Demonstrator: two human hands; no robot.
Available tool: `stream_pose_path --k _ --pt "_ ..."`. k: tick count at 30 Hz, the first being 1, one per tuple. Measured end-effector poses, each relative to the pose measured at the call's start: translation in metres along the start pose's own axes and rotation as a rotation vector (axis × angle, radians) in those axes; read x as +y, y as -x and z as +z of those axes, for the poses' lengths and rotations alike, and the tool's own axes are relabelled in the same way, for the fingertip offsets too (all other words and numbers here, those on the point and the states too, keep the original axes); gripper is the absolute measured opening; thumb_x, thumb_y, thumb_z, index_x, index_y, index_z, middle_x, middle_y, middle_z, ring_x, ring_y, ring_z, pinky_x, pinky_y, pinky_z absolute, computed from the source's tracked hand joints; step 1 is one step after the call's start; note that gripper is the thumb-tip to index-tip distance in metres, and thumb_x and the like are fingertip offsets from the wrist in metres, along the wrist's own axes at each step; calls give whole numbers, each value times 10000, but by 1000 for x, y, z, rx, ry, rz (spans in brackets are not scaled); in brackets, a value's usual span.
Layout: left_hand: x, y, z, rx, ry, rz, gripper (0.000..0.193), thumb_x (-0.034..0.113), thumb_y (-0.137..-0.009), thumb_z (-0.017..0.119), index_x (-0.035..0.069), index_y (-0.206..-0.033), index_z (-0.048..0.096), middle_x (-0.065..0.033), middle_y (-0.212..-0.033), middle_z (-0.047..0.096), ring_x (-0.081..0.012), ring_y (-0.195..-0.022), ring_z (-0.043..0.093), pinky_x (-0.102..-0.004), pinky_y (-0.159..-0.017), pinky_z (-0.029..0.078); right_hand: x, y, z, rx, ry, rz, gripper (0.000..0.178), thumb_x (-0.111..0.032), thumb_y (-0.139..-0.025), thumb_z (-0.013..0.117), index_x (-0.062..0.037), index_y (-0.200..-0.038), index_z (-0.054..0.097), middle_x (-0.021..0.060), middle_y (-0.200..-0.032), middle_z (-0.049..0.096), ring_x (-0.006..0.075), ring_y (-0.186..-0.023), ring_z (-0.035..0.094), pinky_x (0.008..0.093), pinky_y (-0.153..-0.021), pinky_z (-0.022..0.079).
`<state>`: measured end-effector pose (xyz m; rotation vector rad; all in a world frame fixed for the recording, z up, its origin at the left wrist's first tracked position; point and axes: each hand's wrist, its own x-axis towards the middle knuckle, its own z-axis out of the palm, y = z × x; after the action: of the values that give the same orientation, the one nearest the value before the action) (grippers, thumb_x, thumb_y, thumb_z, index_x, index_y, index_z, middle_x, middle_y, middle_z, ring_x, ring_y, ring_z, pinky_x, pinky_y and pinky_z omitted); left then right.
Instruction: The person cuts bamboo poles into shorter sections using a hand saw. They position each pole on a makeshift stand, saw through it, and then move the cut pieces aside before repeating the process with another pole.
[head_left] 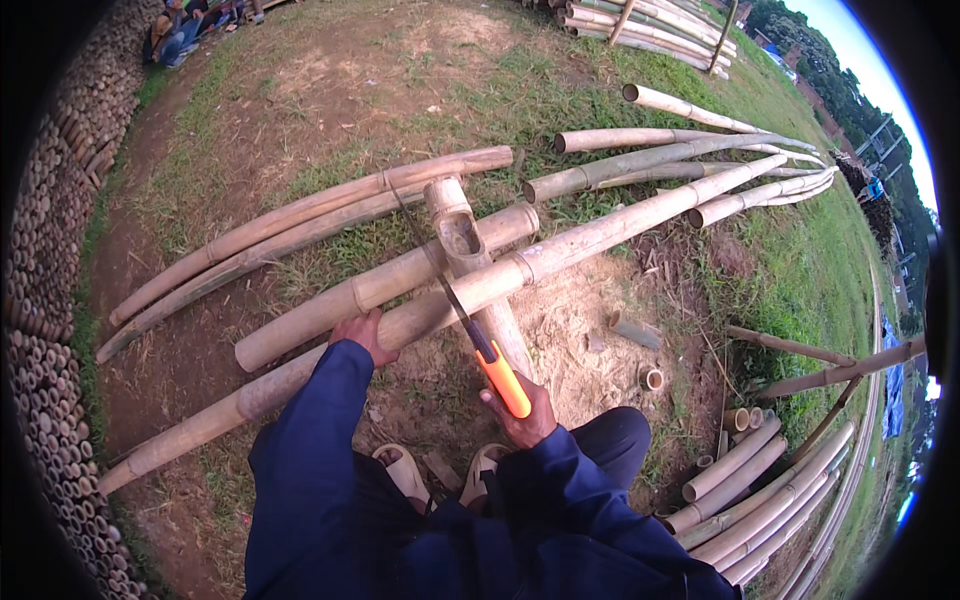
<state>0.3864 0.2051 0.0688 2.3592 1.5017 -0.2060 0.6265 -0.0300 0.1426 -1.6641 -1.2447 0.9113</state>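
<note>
My right hand (532, 416) is wrapped round the orange handle of a hand saw (498, 376). Its long, dark blade slants up and to the left across a long bamboo pole (600, 238). Left of the blade, my left hand (366, 338) grips the same pole from above, partly hidden by my sleeve. Behind it lies a shorter, thick bamboo piece (310, 325). A bamboo support with a notched upper end (462, 235) runs beneath the long pole. Whether the blade has cut into the pole, I cannot tell.
Two thin poles (270, 225) lie beyond the work. More poles (620, 170) fan out at the far right. Cut lengths (735, 470) are piled at the near right, and stacked bamboo ends (50, 430) line the left. Sawdust (570, 340) covers the ground; people (185, 30) sit far left.
</note>
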Motion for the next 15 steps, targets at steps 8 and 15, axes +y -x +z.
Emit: stream_pose_path --k 8,15 --pt "5 -5 11 24 -48 -12 872 477 -652 857 74 -1372 577 -231 -1148 731 -407 -1099 701 -486 -1023 530 -21 72 -44 -43 -72 137 283 -94 -957 719 25 -1214 715 135 -945 784 159 -884 761 298 -804 576" --pt "7 -4 1 -10 -27 -8 823 486 -651 861 72 -1308 588 -225 -1088 743 -417 -1071 704 -508 -993 529 12 19 -9 -7 9 65 196 -89 -948 739 26 -1103 703 90 -805 693 146 -719 629 310 -706 514"
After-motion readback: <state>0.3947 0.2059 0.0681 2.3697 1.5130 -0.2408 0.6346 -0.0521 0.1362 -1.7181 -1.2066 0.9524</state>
